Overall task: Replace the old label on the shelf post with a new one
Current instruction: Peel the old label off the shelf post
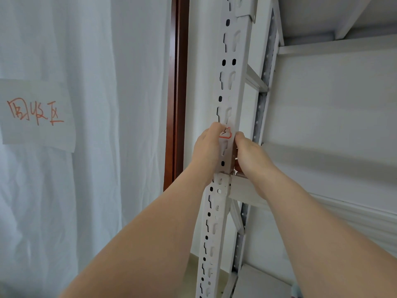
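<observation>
On shelf post (238, 93), just above crossbeam (242, 190), red-bordered label (225, 133) sat between our hands. Left hand (206, 147) and right hand (250, 155) curled round post, fingertips at label's edges. We judged swap midway; old or new label, we couldn't tell.

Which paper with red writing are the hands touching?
The small label on the post, held between the left hand and right hand. The big sheet hangs on the curtain, far left, untouched.
</observation>
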